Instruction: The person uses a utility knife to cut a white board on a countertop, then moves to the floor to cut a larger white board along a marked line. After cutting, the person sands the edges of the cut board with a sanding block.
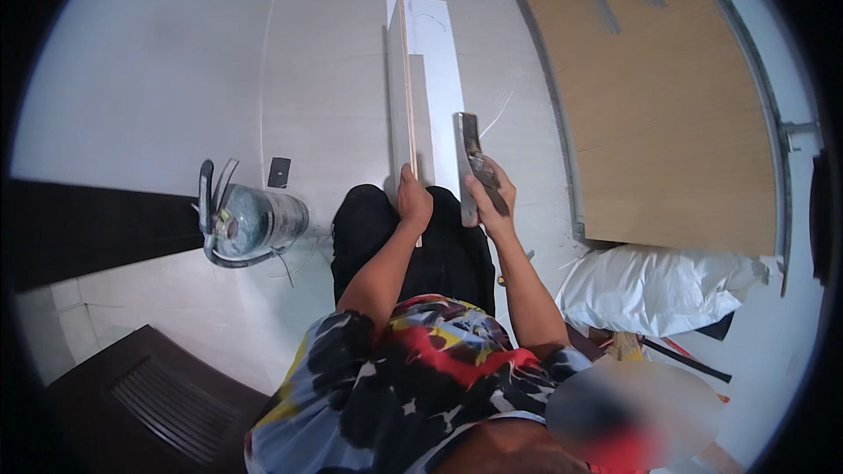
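A: Item one, the board: how do we list it?

B: Thin board, pale, on its long edge, near end between the person's knees. Left hand: fingers wrapped over that near end, gripping it.

A: Item two?

B: Hand plane, metal, worn. Right hand: gripping it about the near half, to the right of the board and apart from it. Whether the plane meets anything below, we cannot tell.

A: Item three?

B: White panel, flat on the floor, just beside the upright board.

A: Hazards, as we judge them?

B: First, tipping. We see one hand at one end and a narrow edge beneath; a sideways push at the far end could topple the board. Second, skidding: the floor looks smooth, so a forward shove could slide the board. Third, cut fingers: the left hand sits over the upper edge, so a plane drawn back too far could reach it. Fourth, a one-handed hold could let the plane rock and gouge.

A: Surroundings?

B: Grey cylinder with levers, to the left, well apart; we rate it a minor hazard.
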`<state>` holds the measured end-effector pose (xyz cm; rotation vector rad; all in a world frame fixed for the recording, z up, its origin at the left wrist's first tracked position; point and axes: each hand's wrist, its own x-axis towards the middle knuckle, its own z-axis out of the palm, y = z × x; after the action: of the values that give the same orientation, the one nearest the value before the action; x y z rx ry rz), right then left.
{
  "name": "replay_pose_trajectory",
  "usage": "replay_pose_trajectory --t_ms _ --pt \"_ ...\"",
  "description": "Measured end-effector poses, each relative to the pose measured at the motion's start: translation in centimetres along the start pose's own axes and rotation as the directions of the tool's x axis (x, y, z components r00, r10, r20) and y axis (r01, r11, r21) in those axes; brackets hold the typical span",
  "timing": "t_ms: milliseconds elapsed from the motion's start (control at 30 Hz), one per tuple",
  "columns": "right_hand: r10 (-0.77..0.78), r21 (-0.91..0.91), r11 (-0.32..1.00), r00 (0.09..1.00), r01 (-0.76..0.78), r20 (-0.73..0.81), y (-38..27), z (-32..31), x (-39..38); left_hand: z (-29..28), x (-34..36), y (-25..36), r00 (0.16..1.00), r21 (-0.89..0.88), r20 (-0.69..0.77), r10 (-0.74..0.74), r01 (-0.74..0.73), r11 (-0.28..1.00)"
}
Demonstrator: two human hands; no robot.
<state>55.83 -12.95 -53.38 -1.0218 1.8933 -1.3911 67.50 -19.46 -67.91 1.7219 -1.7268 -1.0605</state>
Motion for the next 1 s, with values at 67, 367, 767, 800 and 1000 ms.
replay_pose_trajectory --t_ms 67,367,767,800,1000 --pt "-0.014 0.017 1.000 0.999 0.015 -0.048 2.2 2.5 3.9 -0.8 0.2 0.9 0.986 -0.010 0.144 -0.085 0.087 0.996" --pt "-0.041 -0.051 0.998 0.998 0.043 0.050 4.1 10.4 11.7 -1.8 -3.2 -0.2 0.952 -0.119 0.296 -0.083 0.123 0.985" --pt "-0.009 -0.046 0.999 0.994 0.014 0.105 4.6 15.7 22.6 -1.9 1.6 0.7 0.964 -0.014 0.211 -0.162 0.169 0.986" --pt "0.089 -0.009 0.996 0.995 -0.089 0.035 4.3 16.6 25.3 -1.8 1.8 1.1 0.970 -0.013 0.197 -0.140 0.146 0.989" --pt "-0.097 -0.171 0.980 0.995 0.102 0.038 3.6 21.5 47.5 -1.0 2.0 1.5 0.982 -0.009 0.163 -0.094 0.096 0.995"
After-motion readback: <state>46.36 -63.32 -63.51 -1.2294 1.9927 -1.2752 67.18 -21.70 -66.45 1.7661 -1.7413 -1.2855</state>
